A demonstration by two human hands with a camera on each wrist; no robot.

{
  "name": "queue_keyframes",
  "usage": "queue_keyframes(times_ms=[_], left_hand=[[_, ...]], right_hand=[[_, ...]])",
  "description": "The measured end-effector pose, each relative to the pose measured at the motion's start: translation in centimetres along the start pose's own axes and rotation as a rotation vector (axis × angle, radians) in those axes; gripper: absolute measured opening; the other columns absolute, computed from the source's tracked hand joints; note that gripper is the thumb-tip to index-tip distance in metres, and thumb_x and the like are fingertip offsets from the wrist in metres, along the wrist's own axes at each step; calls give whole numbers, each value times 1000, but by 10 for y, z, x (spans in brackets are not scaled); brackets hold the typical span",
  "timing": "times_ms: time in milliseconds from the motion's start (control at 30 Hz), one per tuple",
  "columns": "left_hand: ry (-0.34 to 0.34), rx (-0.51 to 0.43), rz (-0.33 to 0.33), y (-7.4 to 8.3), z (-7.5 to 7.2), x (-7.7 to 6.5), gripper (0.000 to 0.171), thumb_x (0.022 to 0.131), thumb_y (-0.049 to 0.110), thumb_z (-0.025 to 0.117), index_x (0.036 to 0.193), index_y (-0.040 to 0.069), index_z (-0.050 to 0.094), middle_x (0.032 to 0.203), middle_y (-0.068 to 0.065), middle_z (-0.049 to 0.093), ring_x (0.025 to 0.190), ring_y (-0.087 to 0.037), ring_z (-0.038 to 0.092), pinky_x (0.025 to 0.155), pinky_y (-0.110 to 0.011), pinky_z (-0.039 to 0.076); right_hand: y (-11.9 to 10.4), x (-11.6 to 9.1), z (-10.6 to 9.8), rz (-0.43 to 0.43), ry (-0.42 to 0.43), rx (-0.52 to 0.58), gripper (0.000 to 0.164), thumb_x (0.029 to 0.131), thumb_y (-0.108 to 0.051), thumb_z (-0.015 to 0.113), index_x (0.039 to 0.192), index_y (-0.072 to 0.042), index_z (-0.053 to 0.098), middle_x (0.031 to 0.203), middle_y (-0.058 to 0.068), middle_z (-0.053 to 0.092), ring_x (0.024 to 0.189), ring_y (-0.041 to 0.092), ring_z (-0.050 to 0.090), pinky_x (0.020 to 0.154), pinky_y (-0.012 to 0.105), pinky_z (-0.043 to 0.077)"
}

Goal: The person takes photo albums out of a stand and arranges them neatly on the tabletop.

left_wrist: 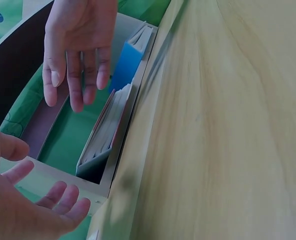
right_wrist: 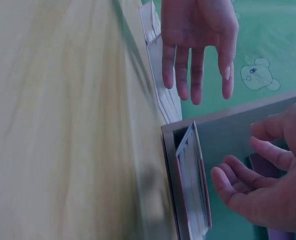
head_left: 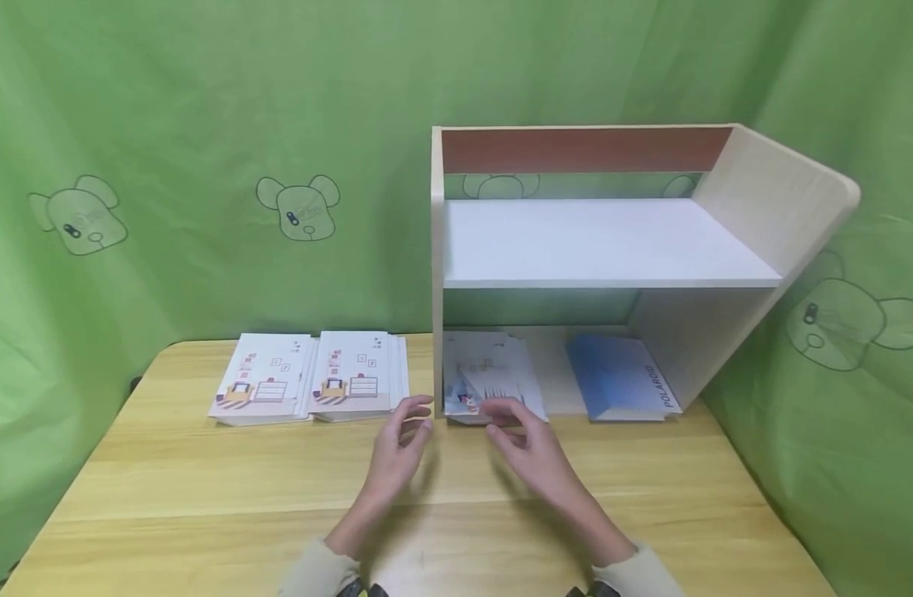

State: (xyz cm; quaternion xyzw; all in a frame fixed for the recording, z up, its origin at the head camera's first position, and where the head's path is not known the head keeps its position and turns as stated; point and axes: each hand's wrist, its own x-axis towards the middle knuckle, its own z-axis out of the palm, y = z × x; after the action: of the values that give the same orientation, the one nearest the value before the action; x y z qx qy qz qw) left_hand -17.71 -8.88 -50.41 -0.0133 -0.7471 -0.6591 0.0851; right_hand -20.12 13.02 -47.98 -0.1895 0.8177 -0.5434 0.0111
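Both hands hover over the table with loosely bent fingers and hold nothing. My left hand is in front of the shelf's left side panel, near the right one of two stacks of white booklets. My right hand is just in front of a pile of booklets lying in the shelf's lower compartment; its fingertips overlap the pile in the head view, and in the right wrist view a gap separates the fingers from the pile. A blue book marked POLAROID lies at the compartment's right end.
The wooden shelf stands at the table's back right, with a white upper board and tall side panels. Another stack of white booklets lies at the back left. Green curtains hang behind and beside the wooden table.
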Motion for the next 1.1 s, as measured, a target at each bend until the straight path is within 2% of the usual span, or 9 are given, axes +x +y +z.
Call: queue_keyframes(times_ms=[267, 400, 567, 733, 900, 1100], left_hand=[[-53, 8, -19, -2, 9, -1, 39, 101, 14, 62, 139, 10, 57, 131, -25, 60, 118, -40, 62, 105, -55, 50], [-62, 11, -29, -1, 12, -1, 39, 102, 16, 60, 141, 11, 56, 132, -25, 60, 118, -41, 62, 101, -55, 53], [-76, 51, -59, -2, 15, 0, 41, 103, 18, 59, 143, 14, 54, 135, -26, 59, 121, -44, 60, 100, -61, 52], [-106, 90, -88, -4, 18, 1, 44, 103, 21, 59, 146, 17, 51, 134, -24, 60, 123, -44, 59, 100, -62, 51], [-113, 91, -79, -6, 22, 3, 44, 104, 21, 58, 147, 15, 51, 131, -26, 61, 121, -46, 60, 98, -60, 54], [-111, 104, -57, -7, 28, 7, 41, 105, 17, 56, 146, 14, 51, 129, -27, 62, 120, -47, 60, 100, -60, 52]], right_hand=[[8, -6, -10, -4, 14, -28, 34, 100, -7, 65, 133, -9, 62, 136, 8, 64, 126, 33, 59, 101, 48, 55], [12, -9, -15, 17, 37, -27, 35, 98, -4, 66, 132, -6, 61, 135, 13, 63, 123, 38, 61, 100, 48, 55], [15, -11, -23, 44, 75, -43, 38, 96, 3, 66, 133, -4, 60, 133, 18, 62, 119, 43, 63, 99, 45, 56], [20, -13, -32, 71, 124, -132, 38, 95, 1, 67, 132, -4, 60, 127, 20, 65, 113, 39, 65, 97, 50, 57], [27, -14, -40, 90, 140, -193, 39, 95, -2, 68, 133, -4, 59, 126, 25, 63, 113, 41, 64, 98, 57, 55], [32, -13, -47, 129, 146, -206, 39, 97, -5, 66, 135, -3, 58, 130, 26, 62, 117, 42, 61, 102, 58, 51]])
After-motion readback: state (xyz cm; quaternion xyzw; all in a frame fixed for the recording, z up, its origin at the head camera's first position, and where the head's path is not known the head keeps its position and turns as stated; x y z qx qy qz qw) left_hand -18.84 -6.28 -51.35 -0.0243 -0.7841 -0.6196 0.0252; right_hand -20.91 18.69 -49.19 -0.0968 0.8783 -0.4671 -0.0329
